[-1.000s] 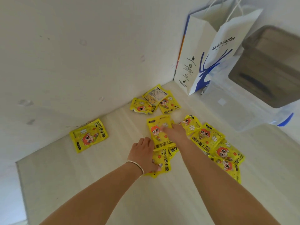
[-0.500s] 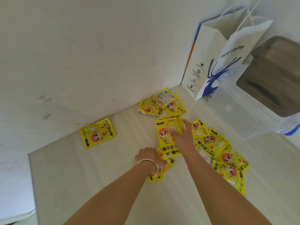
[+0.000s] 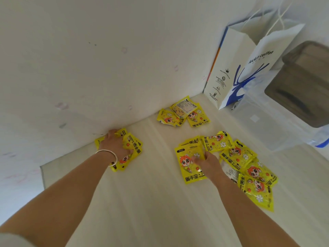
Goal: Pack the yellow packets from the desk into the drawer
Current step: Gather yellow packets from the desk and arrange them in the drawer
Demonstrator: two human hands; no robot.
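Yellow packets with a cartoon face lie on the pale desk [image 3: 151, 196]. My left hand [image 3: 114, 146], a bangle on its wrist, grips a bundle of yellow packets [image 3: 134, 147] set down against the wall at the left. Over to the right, my right hand [image 3: 207, 162] pinches the right edge of a flat yellow packet [image 3: 187, 163], with more tucked under it. A pile of several packets [image 3: 238, 155] spreads to the right of that hand. A group of three packets [image 3: 183, 114] lies in the back corner. No drawer is in view.
A white paper coffee bag [image 3: 249, 68] stands in the back right corner. Beside it sits a clear plastic box [image 3: 267, 129] with a brown wooden object [image 3: 302, 86] over it. The white wall runs along the desk's far left side.
My left hand has carried its packets left onto the lone packet by the wall. The right hand has pulled its packet back and laid it flat.
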